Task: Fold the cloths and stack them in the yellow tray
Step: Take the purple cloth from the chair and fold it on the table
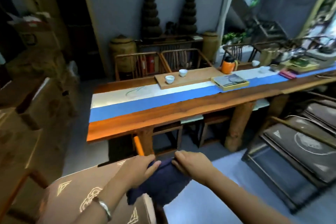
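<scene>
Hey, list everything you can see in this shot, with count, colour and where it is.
Cloth: one, dark navy, held between both hands above the cushion.
Tray: one, yellow, on the table runner, with grey folded cloths in it.
Table: one, long, reddish wood, centre.
Runner: one, blue and white, along the table.
Board: one, light wood, on the table.
Cups: two white on the board, more further right.
Bottle: one, orange, behind the tray.
Cushion: one, brown with gold pattern, on the near chair.
Chairs: several, wooden, around the table.
Left hand: grips the cloth's left edge; bracelet on wrist.
Right hand: grips the cloth's right edge.
</scene>
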### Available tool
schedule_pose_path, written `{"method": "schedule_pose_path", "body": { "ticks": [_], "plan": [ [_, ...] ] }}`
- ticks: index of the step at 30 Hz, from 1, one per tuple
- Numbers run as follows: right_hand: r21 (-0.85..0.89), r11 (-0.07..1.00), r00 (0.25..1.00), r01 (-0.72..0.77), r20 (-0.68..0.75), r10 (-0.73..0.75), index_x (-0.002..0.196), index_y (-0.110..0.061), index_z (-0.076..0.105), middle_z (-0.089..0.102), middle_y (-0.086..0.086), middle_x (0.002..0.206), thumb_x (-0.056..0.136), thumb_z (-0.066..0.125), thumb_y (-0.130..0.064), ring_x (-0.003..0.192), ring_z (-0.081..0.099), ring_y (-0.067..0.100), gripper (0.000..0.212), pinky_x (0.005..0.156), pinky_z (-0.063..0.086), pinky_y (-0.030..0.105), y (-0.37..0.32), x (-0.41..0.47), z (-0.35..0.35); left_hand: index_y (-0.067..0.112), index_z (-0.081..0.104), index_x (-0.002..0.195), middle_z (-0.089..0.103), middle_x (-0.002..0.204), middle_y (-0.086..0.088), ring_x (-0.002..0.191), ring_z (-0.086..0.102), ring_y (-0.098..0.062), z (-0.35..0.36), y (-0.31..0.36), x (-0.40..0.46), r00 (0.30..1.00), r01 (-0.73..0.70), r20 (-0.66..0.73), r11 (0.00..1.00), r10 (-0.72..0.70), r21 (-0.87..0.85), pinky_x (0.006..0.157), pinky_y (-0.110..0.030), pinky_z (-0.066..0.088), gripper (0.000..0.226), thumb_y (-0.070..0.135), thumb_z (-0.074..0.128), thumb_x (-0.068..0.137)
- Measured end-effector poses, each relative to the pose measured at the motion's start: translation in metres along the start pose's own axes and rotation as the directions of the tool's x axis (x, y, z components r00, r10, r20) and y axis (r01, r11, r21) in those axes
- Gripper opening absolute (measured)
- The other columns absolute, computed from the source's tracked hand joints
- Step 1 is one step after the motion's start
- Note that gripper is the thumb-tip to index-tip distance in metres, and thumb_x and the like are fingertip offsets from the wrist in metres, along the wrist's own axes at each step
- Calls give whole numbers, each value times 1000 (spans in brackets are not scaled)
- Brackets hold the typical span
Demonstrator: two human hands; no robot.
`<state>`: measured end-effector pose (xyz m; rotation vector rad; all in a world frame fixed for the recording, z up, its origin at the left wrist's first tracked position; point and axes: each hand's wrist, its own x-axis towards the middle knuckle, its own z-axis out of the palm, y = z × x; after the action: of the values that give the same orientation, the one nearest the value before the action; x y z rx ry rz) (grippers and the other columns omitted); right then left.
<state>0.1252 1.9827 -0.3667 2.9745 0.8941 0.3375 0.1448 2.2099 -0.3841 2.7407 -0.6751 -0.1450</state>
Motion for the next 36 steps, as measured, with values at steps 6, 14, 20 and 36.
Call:
{"method": "schedule_pose_path", "body": {
  "ticks": [6,14,20,36],
  "plan": [
    [148,974,984,-173,66,164,104,-8,48,60,18,105,101,33,-35,92,59,40,31,61,34,44,145,-41,-6,32,46,76,58,71,11,65,55,-2,22,92,141,994,-80,-69,989,89,121,61,-25,47,39,63,26,89],
    [140,975,983,-171,87,160,103,-11,49,61,15,104,100,32,-38,92,60,38,32,62,38,44,257,-49,-1,28,55,74,61,71,7,66,56,-11,24,160,248,995,-45,-83,982,61,181,54,-28,39,42,56,31,93],
    [178,966,975,-188,150,162,105,-10,48,59,15,109,99,33,-39,97,59,37,33,68,41,43,304,8,19,25,57,75,64,75,6,70,57,-17,20,132,313,997,25,-74,984,-12,176,53,-31,37,45,59,30,90],
    [167,979,987,-114,131,93,100,-14,50,62,9,103,99,33,-43,95,59,31,33,74,44,41,492,250,66,18,54,75,63,77,-2,76,56,-24,-33,27,566,985,144,-100,989,-139,43,60,-34,40,42,50,35,95]
  ]
}}
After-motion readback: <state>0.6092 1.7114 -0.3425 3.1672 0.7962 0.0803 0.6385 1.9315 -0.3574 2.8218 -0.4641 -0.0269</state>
